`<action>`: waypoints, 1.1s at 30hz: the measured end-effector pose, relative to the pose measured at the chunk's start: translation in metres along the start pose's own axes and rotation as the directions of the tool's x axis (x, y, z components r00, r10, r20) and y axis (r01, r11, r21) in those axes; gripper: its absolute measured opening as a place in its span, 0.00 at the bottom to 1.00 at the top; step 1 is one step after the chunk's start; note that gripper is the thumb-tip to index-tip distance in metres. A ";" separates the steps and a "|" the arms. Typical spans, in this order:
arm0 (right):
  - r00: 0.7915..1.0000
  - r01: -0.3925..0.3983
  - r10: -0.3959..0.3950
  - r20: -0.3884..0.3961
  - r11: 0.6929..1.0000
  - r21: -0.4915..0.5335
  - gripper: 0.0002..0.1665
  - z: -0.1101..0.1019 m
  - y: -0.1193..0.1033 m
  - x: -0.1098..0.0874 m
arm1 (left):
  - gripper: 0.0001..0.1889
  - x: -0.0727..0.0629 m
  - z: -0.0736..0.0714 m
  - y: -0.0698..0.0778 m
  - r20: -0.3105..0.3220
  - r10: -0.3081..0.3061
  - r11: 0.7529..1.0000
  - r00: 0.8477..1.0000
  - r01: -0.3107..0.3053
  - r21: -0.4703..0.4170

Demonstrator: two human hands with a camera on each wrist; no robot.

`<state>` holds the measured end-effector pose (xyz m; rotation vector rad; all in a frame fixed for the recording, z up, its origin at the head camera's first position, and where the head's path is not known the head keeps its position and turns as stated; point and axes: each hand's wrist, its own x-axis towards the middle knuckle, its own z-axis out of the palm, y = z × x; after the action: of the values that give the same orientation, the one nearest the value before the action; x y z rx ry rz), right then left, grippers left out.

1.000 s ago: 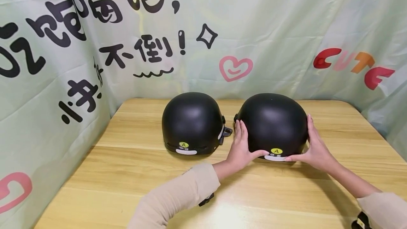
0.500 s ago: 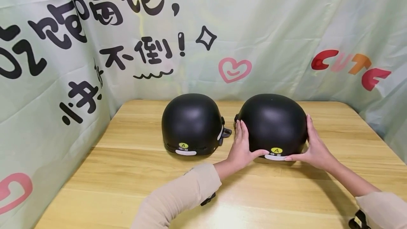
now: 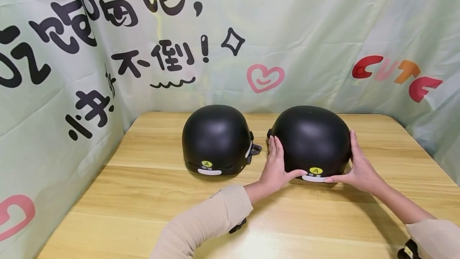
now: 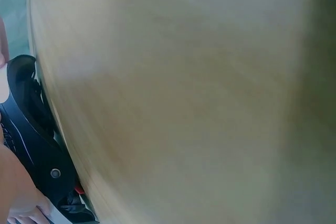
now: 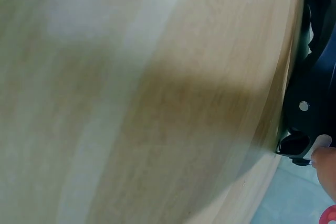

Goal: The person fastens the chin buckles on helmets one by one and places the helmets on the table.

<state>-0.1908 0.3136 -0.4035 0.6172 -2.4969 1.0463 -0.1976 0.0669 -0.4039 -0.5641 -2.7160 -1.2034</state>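
Two matte black helmets sit side by side on the wooden table in the head view, each with a yellow "A" sticker and a white strip low on the near side. My left hand [image 3: 274, 172] grips the left side of the right-hand helmet [image 3: 310, 139], fingers along its side and thumb on its lower edge. On the opposite side my right hand [image 3: 361, 171] holds it the same way. The fingertips' far ends are partly hidden by the shell. The left-hand helmet [image 3: 215, 139] stands untouched, a black buckle [image 3: 255, 150] sticking out on its right.
The wooden table [image 3: 143, 203] reaches back to a pale printed curtain [image 3: 309, 43]. Black lettering and a pink heart [image 3: 265, 78] mark the cloth. A narrow gap separates the two helmets.
Both hands and the right-hand helmet have shifted slightly to the right, widening the gap to the other helmet a little. The hold looks the same.
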 end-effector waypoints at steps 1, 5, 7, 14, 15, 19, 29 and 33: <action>1.000 -0.001 0.001 0.003 1.000 0.001 0.89 -0.001 0.001 0.000 | 0.62 0.000 0.001 0.001 0.001 0.001 1.000 1.000 -0.001 0.006; 1.000 0.002 -0.002 0.007 1.000 0.002 0.90 -0.004 0.002 -0.001 | 0.63 0.000 0.004 0.003 0.000 -0.002 1.000 1.000 0.002 0.030; 1.000 -0.005 0.005 0.013 1.000 0.006 0.90 -0.005 0.003 -0.002 | 0.63 0.000 0.005 0.005 -0.005 0.000 0.999 1.000 0.000 0.038; 0.999 -0.022 0.022 0.024 1.000 0.004 0.90 -0.008 0.006 -0.003 | 0.62 0.001 0.007 0.006 0.001 0.003 1.000 1.000 -0.003 0.025; 0.999 -0.029 0.029 0.027 1.000 0.000 0.90 -0.008 0.005 -0.003 | 0.62 0.001 0.006 0.005 0.008 0.004 1.000 1.000 -0.004 0.019; 0.997 -0.071 0.072 0.037 0.997 -0.012 0.88 -0.010 0.002 -0.005 | 0.58 -0.001 -0.001 -0.001 0.065 0.005 1.000 0.998 -0.005 0.010; 0.963 -0.046 0.016 -0.270 0.993 -0.107 0.35 -0.044 -0.029 0.012 | 0.33 0.006 -0.057 -0.006 0.065 0.237 0.951 0.969 -0.245 0.187; 0.901 0.098 -0.156 -0.404 0.982 -0.160 0.14 -0.053 -0.052 0.028 | 0.25 0.012 -0.087 -0.003 0.029 0.351 0.898 0.936 -0.346 0.273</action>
<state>-0.1788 0.3125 -0.3247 0.4529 -2.1026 0.8460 -0.2137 0.0048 -0.3444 -0.9397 -2.5504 -0.7261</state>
